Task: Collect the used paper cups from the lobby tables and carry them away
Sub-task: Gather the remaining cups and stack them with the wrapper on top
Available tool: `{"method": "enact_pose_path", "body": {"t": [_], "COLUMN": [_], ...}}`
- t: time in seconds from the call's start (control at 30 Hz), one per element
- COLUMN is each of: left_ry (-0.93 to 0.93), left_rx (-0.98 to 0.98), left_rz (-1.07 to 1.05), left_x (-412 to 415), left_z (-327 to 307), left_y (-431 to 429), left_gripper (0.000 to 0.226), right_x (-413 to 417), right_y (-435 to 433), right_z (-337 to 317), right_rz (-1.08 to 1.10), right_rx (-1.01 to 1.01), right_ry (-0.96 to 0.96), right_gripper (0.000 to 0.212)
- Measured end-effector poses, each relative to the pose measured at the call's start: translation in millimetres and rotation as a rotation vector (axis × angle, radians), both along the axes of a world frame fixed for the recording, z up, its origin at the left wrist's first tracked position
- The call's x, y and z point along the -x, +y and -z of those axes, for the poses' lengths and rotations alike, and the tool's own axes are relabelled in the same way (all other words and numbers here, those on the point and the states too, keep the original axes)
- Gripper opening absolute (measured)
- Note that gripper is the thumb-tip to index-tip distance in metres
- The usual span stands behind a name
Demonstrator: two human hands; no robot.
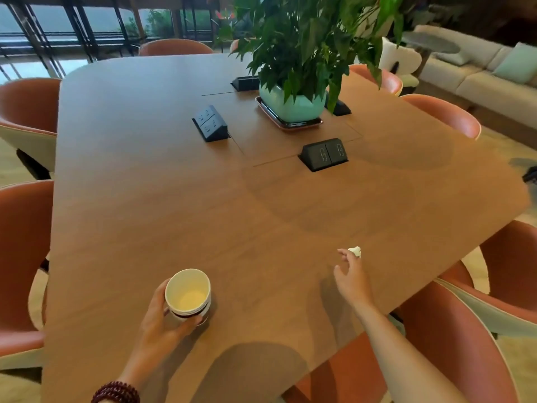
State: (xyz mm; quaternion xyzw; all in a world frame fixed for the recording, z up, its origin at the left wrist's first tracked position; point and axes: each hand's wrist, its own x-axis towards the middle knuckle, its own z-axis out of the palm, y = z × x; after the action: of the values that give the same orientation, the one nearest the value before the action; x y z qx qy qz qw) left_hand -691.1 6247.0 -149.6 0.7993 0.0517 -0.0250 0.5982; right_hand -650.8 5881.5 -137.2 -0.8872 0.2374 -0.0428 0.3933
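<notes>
Cups (188, 292) partly behind left hand (158, 318); wad (355, 251) indistinct

We faced a wooden table (145, 199) ringed by orange chairs (26, 257), a plant (305, 39) at its centre, windows (43, 24) beyond, a pale sofa (479, 80) right.

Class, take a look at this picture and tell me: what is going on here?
A person is clearing a wooden table. The left hand grips a stack of nested paper cups near the table's front edge. The right hand pinches a small crumpled white wad just over the tabletop. A potted plant stands at the middle.
</notes>
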Motion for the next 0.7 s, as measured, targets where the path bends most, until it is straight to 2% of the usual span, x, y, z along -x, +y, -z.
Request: {"method": "enact_pose_path", "body": {"t": [0.2,0.33,0.4,0.57,0.7], "left_ry": [0.045,-0.052,-0.032,0.001,0.044], "left_rx": [0.025,-0.040,-0.067,-0.098,-0.081], "left_rz": [-0.049,-0.090,-0.137,-0.187,-0.214], "left_x": [13,22,26,28,28], "left_z": [-2,-3,1,1,-7], "left_y": [3,14,18,15,5], "left_gripper": [0.101,0.087,0.079,0.080,0.106], "right_x": [-43,-61,-63,-59,-61], "right_y": [-63,-82,-87,-91,-84], "right_z": [19,37,46,65,63], "right_rz": [-0.045,-0.124,-0.167,-0.168,-0.130], "right_rx": [0.226,0.279,0.280,0.343,0.278], "right_ry": [0.166,0.283,0.307,0.240,0.158], "right_gripper": [0.047,0.049,0.046,0.038,0.030]}}
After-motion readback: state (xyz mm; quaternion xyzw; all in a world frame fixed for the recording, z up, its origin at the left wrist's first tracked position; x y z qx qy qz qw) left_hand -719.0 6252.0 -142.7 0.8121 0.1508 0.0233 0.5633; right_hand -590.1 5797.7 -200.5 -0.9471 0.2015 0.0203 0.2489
